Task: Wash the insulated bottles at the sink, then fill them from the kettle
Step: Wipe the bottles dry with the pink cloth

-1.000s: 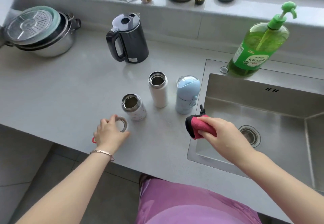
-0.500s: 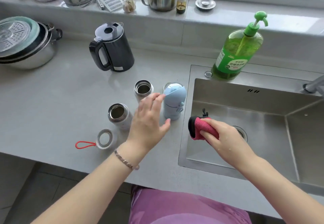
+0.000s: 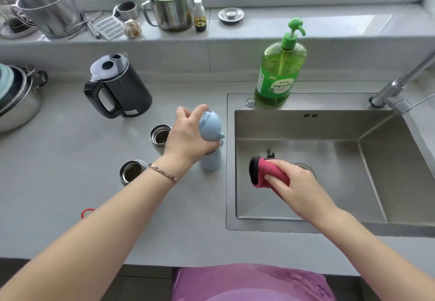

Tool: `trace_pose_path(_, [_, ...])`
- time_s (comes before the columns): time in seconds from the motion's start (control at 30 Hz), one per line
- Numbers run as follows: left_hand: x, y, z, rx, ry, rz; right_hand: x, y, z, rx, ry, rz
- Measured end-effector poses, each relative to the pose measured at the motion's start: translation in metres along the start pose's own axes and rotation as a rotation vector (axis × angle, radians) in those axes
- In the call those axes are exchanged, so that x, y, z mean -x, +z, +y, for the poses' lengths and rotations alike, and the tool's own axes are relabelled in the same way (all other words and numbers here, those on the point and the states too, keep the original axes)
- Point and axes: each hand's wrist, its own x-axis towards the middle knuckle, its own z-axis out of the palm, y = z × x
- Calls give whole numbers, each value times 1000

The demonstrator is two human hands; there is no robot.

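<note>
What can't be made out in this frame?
Head view:
- Red loop: whatever it's attached to lies under the left forearm.
- White bottle: body hidden behind the left hand gripping the blue bottle.
- Sink drain: mostly covered by the right hand holding the pink cloth.
- Pot, faucet: cut off by frame edges.
- Dish soap bottle: label text too small.

Bare table (image 3: pixel 58 159) lies open left of the near steel bottle (image 3: pixel 131 172) and far steel bottle (image 3: pixel 160 135), which crowd the blue bottle (image 3: pixel 210 163). The kettle (image 3: pixel 127 88) stands behind them. The sink basin (image 3: pixel 329 124) offers room; the tap (image 3: pixel 397 86) perhaps overhangs its right corner.
</note>
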Motion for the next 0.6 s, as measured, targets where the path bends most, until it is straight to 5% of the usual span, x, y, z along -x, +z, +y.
trace_pose_path(0.27, [60, 22, 33, 248, 119, -38, 5, -22, -7, -580, 65, 289])
trace_pose_path(0.43, [74, 42, 50, 482, 116, -80, 18, -4, -27, -467, -139, 128])
trace_pose_path(0.6, [85, 44, 51, 426, 309, -44, 11, 0, -38, -708, 98, 97])
